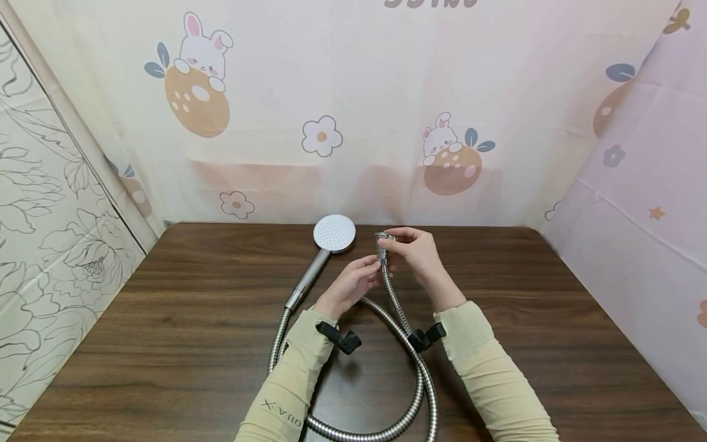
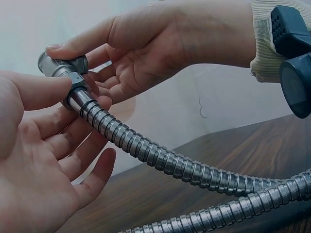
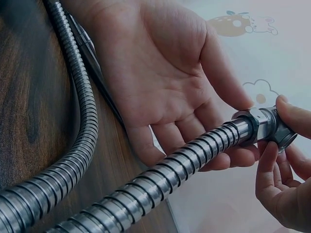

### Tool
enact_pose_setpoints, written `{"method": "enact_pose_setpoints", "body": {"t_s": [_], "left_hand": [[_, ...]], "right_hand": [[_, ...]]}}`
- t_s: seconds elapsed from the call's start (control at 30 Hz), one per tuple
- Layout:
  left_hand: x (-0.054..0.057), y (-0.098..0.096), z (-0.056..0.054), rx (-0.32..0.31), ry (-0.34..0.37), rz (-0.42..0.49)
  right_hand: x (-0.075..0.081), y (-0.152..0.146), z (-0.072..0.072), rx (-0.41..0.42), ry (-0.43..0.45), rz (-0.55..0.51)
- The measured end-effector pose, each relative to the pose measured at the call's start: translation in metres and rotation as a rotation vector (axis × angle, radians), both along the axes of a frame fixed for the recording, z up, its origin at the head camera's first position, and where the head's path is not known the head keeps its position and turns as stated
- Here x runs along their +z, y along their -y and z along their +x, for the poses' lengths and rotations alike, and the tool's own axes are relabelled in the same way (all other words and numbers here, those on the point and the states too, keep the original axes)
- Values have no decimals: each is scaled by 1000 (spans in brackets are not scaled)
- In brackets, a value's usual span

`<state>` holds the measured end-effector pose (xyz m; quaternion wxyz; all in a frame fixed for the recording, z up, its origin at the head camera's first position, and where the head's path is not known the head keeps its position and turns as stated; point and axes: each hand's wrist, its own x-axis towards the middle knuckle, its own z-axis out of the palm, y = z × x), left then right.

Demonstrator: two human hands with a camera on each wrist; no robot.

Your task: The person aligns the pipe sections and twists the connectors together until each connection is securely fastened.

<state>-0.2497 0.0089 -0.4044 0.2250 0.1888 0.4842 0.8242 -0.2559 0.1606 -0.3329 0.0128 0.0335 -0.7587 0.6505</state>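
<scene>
Near the table's back edge, my right hand pinches a small chrome fitting between thumb and fingers. Just below it, my left hand holds the hex nut at the end of the flexible metal hose, thumb on one side and fingers behind. In both wrist views the nut sits against the fitting; how far it is threaded cannot be seen. From the nut the hose drops and loops over the table toward me. Its other end meets a handheld shower head, lying left of my hands with its white face up.
The dark wooden table ends at a patterned cloth hanging behind it. Another cloth hangs at the right, and a flower-patterned panel stands at the left. The hose loops lie between and under my forearms.
</scene>
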Motion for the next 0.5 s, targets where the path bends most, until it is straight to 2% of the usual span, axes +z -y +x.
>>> {"method": "enact_pose_setpoints", "body": {"t_s": [0.27, 0.5], "left_hand": [[-2, -1, 0, 38, 17, 9], [-1, -1, 0, 36, 11, 15]], "right_hand": [[-2, 0, 0, 6, 2, -5], [-1, 1, 0, 11, 5, -8]]}}
